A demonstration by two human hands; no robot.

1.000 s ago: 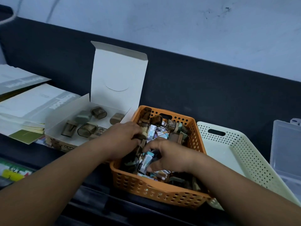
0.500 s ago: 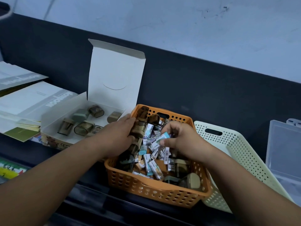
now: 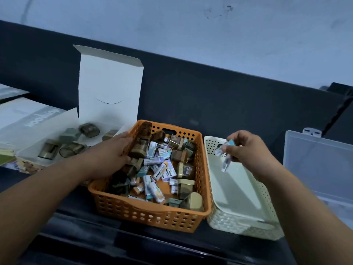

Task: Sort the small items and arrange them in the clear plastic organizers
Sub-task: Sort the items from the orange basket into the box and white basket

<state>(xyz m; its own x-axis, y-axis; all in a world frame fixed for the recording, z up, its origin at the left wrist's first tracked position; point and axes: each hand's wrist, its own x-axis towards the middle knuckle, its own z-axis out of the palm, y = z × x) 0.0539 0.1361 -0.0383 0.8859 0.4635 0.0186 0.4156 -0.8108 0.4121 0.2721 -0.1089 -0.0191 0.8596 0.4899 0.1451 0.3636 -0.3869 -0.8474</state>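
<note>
The orange basket (image 3: 152,213) sits on the dark counter (image 3: 91,243), heaped with small items: printed packets and brownish see-through pods. The right hand (image 3: 246,150) hangs just right of the orange basket, over the far half of the cream basket (image 3: 238,226) that touches its right wall. Its fingers pinch a few small packets (image 3: 224,165), one dangling with its long axis pointing down at the cream basket's bare floor. The left hand (image 3: 112,152) reaches in over the orange basket's left wall and grips a stack of brown pods (image 3: 139,148) against that wall. The clear plastic organizer (image 3: 317,163) lies farther right of the orange basket, beyond the cream one, so the right hand is the nearer. As I judge it, letting go here drops the packets into the cream basket, while reaching the organizer needs a further carry rightward.
</note>
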